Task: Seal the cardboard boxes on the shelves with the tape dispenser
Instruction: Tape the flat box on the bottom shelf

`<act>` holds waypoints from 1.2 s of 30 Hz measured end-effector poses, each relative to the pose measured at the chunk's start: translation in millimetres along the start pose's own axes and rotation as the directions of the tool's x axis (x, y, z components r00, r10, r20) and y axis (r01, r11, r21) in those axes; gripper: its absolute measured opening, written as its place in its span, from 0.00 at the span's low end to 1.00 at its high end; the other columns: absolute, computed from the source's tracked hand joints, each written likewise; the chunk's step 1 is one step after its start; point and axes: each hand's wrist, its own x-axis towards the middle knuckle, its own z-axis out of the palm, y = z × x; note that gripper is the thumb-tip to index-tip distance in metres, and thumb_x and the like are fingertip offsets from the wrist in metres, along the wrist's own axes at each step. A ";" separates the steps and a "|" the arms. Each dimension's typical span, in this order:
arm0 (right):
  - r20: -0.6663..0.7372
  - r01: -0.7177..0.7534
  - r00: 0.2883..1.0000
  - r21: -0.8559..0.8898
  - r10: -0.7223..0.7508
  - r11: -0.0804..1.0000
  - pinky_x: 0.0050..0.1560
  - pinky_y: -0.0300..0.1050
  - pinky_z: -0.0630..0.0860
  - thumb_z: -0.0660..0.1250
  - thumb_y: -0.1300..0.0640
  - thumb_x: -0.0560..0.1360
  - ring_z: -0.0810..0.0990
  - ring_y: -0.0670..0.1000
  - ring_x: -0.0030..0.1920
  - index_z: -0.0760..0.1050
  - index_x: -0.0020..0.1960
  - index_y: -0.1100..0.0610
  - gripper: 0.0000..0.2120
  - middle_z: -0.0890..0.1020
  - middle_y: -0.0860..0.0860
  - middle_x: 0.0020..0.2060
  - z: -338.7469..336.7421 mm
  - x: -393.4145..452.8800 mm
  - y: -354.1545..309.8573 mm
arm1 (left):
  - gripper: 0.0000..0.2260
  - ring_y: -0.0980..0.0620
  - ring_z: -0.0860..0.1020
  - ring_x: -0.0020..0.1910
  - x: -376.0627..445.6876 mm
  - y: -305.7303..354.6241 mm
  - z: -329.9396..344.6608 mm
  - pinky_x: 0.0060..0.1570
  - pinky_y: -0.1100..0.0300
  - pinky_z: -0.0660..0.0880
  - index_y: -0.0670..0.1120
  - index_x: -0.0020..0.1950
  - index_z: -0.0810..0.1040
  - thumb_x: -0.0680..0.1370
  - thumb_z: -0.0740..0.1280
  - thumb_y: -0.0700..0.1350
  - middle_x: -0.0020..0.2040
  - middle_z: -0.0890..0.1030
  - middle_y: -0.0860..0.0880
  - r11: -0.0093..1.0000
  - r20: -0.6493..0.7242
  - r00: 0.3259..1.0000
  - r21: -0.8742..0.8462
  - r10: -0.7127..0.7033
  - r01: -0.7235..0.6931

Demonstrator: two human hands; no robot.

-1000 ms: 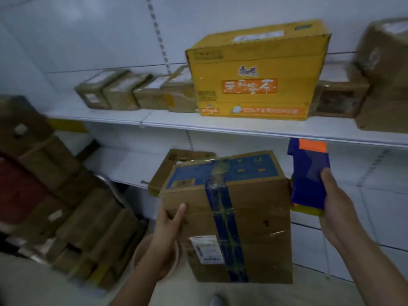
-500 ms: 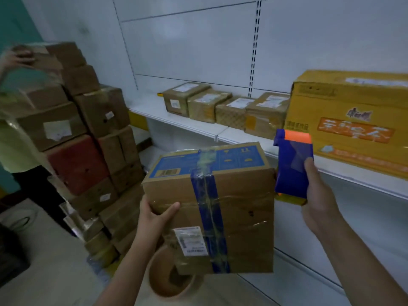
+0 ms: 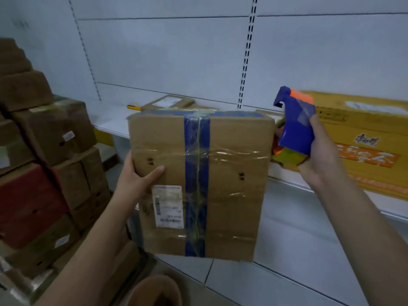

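Our left hand point(image 3: 136, 177) has its fingers point(image 3: 154, 172) clamped on the cardboard box point(image 3: 231, 184), held up off the shelf point(image 3: 287, 217), probably to get tape around it. Right hand point(image 3: 320, 160) grips the tape dispenser point(image 3: 295, 124) just right of it. Yellow carton point(image 3: 364, 138) far right, stacked boxes point(image 3: 44, 173) crowding the left.

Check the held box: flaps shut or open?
Shut. The box has blue tape down its seam and clear tape bands across the near face; no flap lifts. Its far sides are hidden.
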 end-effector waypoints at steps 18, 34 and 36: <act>-0.024 0.062 0.998 -0.089 -0.064 0.994 0.47 0.42 0.83 0.56 0.45 0.82 0.85 0.48 0.51 0.71 0.67 0.50 0.17 0.85 0.48 0.54 -17.7 26.9 41.3 | 0.22 0.48 0.83 0.50 99.7 11.0 43.0 0.45 0.52 0.80 0.54 0.56 0.75 0.70 0.72 0.66 0.51 0.83 0.49 0.978 0.119 0.977 0.131 -0.179 0.163; -0.390 0.113 0.902 -0.198 -0.184 0.974 0.43 0.38 0.78 0.57 0.44 0.82 0.83 0.40 0.41 0.74 0.51 0.46 0.09 0.85 0.40 0.37 3.1 -34.6 75.7 | 0.36 0.41 0.80 0.59 93.7 -6.6 -12.7 0.63 0.40 0.75 0.48 0.65 0.75 0.67 0.69 0.71 0.59 0.81 0.43 0.899 0.493 0.806 -0.098 -0.328 0.426; -0.389 0.099 0.906 -0.189 -0.167 0.977 0.40 0.35 0.79 0.57 0.46 0.83 0.83 0.39 0.40 0.73 0.52 0.46 0.08 0.85 0.38 0.36 21.0 -38.9 71.8 | 0.33 0.39 0.79 0.61 92.4 -19.8 -32.8 0.64 0.39 0.74 0.48 0.64 0.77 0.70 0.67 0.71 0.61 0.81 0.41 0.871 0.514 0.800 -0.182 -0.311 0.456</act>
